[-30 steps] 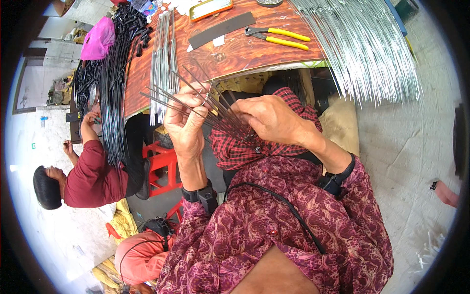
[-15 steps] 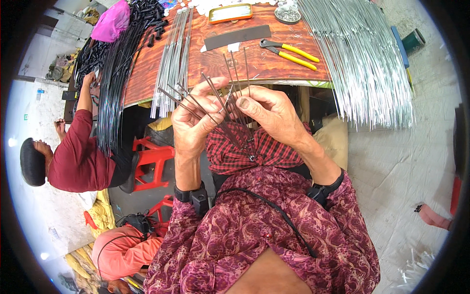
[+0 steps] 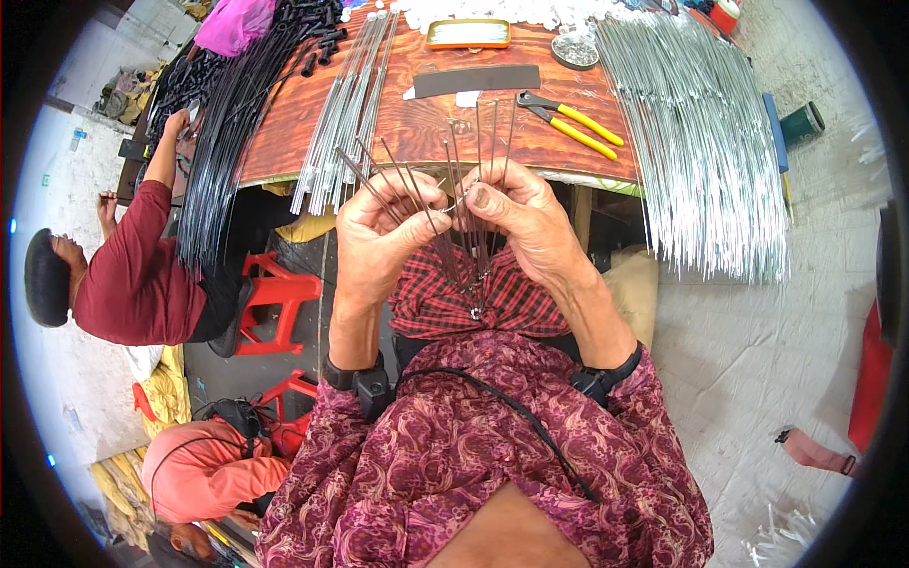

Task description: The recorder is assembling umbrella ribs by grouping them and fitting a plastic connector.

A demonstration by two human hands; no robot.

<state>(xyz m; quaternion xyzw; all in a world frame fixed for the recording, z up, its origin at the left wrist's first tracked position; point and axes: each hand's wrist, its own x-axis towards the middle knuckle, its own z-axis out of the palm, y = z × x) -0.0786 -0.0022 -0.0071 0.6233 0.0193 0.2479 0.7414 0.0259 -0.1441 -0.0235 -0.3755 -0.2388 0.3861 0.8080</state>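
Note:
Several thin dark metal rods (image 3: pixel 447 254) fan upward from a narrow lower end in front of my lap, where small silvery ties or fittings show. My left hand (image 3: pixel 379 227) pinches some of these rods on the left side, thumb against fingertips. Opposite it, my right hand (image 3: pixel 532 222) grips others between thumb and forefinger, their tips standing nearly upright above it. A short piece of thin silvery wire (image 3: pixel 442 206) crosses between the two thumbs. Both hands are close together just before the table's near edge; some fingers are hidden behind the rods.
On the wooden table (image 3: pixel 417 118) lie yellow-handled pliers (image 3: pixel 573 128), a dark flat strip (image 3: pixel 476 80), a shallow tin (image 3: pixel 469 35) and a round dish (image 3: pixel 575 51). Silvery wires (image 3: pixel 696 142) and black rods (image 3: pixel 222 142) overhang its edge. A co-worker (image 3: pixel 137 270) sits left, near a red stool (image 3: pixel 279 308).
My hands have come slightly closer together, and the rods by my right hand stand more upright. The whole view has shifted a little, with the table's things appearing farther right.

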